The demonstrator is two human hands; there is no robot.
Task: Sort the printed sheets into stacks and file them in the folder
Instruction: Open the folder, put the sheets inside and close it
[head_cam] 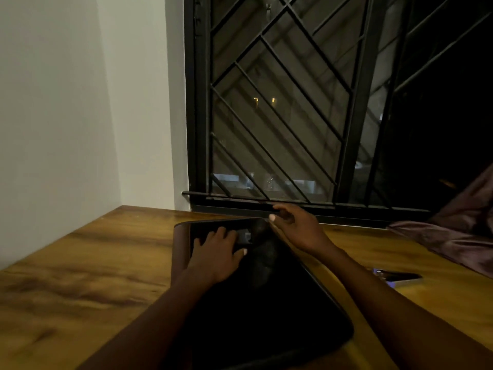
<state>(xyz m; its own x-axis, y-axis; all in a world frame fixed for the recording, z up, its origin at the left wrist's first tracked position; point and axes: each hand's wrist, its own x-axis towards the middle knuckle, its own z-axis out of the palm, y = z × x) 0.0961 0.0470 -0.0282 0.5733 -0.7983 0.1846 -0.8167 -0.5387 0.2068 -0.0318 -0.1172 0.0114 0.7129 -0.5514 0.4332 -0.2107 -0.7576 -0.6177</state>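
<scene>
Opening step, we reckon: our left hand [216,253] lies flat, fingers spread, on the dark round-cornered folder [266,316] on the wooden tabletop [80,276], our right hand [296,228] curls at its far corner, grip unclear, so next we must get it open.

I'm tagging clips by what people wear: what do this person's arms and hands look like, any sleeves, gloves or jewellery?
The left hand and right hand are ungloved, with no ring, watch or bracelet visible. Both arms are uncovered to the picture's edge, no sleeve in view. The thumbnails look pale, perhaps polished. Dim light could hide small details.
</scene>
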